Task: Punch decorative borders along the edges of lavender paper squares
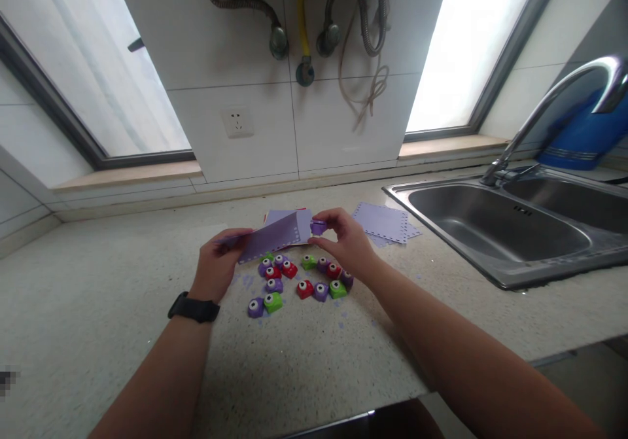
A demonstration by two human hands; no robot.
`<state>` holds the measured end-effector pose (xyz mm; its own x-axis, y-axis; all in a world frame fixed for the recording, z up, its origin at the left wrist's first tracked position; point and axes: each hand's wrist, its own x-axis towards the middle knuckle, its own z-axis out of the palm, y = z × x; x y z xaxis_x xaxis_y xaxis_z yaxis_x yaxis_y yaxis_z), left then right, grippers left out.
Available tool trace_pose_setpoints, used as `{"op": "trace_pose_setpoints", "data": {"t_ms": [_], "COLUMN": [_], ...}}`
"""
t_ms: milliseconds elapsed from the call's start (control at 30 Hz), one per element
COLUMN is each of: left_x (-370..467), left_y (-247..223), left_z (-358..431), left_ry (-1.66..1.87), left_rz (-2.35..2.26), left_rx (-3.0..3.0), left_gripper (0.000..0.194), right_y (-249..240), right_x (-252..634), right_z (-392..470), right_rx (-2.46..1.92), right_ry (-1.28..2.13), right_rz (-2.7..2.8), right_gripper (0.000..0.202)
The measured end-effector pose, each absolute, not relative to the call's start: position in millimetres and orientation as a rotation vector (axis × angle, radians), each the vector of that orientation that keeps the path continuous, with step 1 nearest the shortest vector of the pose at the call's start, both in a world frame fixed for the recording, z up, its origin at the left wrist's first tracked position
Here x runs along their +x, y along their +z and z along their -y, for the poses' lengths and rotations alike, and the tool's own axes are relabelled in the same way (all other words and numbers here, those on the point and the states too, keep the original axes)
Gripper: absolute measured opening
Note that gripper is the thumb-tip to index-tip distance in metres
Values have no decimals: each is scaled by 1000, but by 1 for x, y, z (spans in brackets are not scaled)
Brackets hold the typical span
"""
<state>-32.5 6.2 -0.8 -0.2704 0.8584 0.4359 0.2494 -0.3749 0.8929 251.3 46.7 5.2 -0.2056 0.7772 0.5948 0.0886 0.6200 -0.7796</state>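
Observation:
A sheet of purple paper with small holes punched along its edges is gripped at its left end by my left hand. My right hand pinches a small purple craft punch at the sheet's right edge; whether the paper sits inside its slot I cannot tell. Below both hands, several little punches in purple, red and green lie on the counter, among them a green punch and a red punch. Behind the held sheet rests a stack of paper, partly hidden.
Punched purple sheets lie right of my right hand. Paper bits are scattered on the speckled counter. At the right are a steel double sink and a faucet. Pipes and a socket are on the back wall.

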Motion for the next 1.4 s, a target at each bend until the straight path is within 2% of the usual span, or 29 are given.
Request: {"op": "trace_pose_setpoints", "data": {"t_ms": [233, 400, 900, 1233, 1400], "left_x": [-34, -32, -33, -29, -31], "left_y": [-5, -3, -3, 5, 4], "left_z": [-5, -4, -3, 1, 0], "left_ry": [1635, 1638, 1599, 1538, 1503], "left_rz": [-1341, -1352, -1303, -1354, -1366], "left_rx": [1591, 1599, 1716, 1772, 1789], "left_gripper": [19, 20, 24, 20, 21], "right_y": [16, 22, 23, 22, 18], "right_x": [254, 254, 254, 253, 252], "right_z": [-34, -28, -27, -30, -34], "right_rx": [-654, -672, -668, -534, -461], "right_ry": [456, 394, 300, 134, 162], "right_rz": [1769, 1805, 1832, 1868, 1883], "right_gripper": [29, 26, 30, 36, 38]}}
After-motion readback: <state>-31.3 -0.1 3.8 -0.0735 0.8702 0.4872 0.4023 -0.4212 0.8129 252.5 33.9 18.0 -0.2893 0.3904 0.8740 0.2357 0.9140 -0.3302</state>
